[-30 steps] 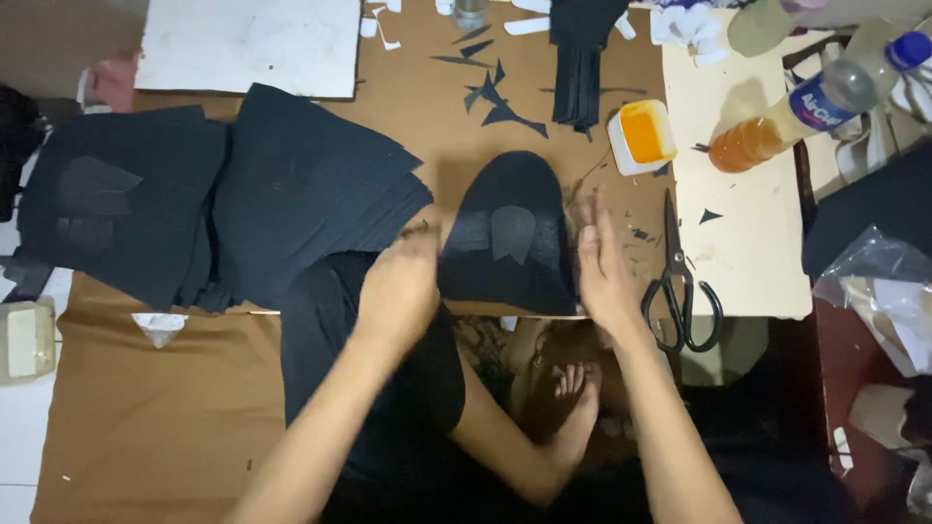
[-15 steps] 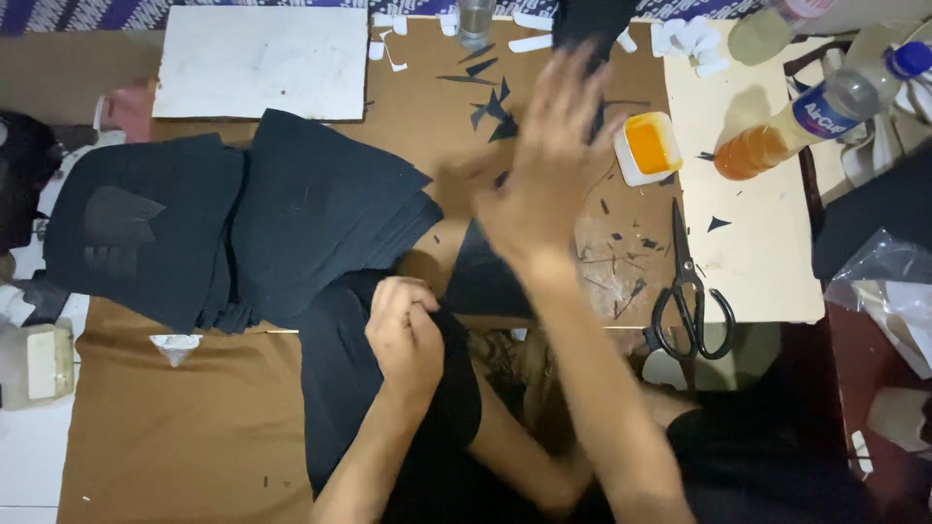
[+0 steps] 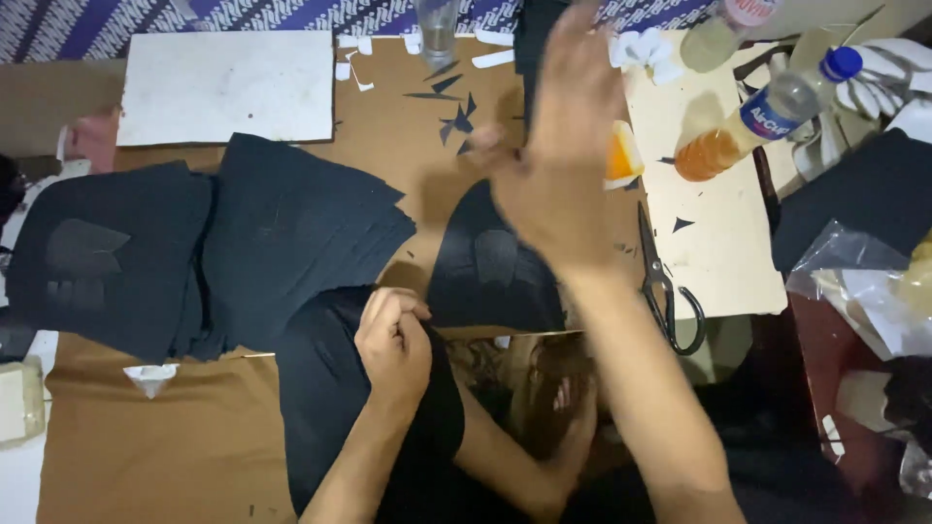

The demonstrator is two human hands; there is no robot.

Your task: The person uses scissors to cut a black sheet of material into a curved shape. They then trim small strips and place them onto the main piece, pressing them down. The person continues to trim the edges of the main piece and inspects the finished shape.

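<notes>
Black fabric piece lies flat on the brown surface, just below the raised right hand; fingers spread, holding nothing. Left hand curled shut on dark cloth at the near edge. Risk, as I judge: sweeping hand clips the orange glue pot or scissors just beside it, fouling the piece.

Both forearms are bare, no sleeves, watch or rings showing; the left hand and right hand wear no gloves.
</notes>
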